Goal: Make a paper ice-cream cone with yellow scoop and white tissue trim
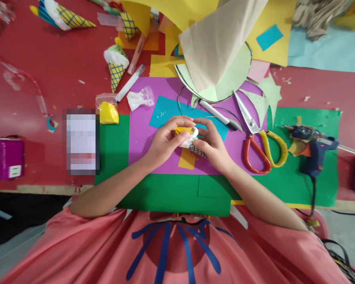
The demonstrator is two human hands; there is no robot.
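A small craft cone with a dark grid pattern, topped with white and yellow material, is held between my two hands above the purple sheet. My left hand is closed round the yellow and white top, its thumb pressed on the white part. From the other side my right hand curls its fingers round the white edge and the patterned cone. Beneath them lie a blue sheet and a small orange strip.
Scissors lie right of my hands, beside a black-capped marker. A glue gun rests farther right. To the left are a phone, a yellow clay bag and a finished cone. Beige paper rises behind.
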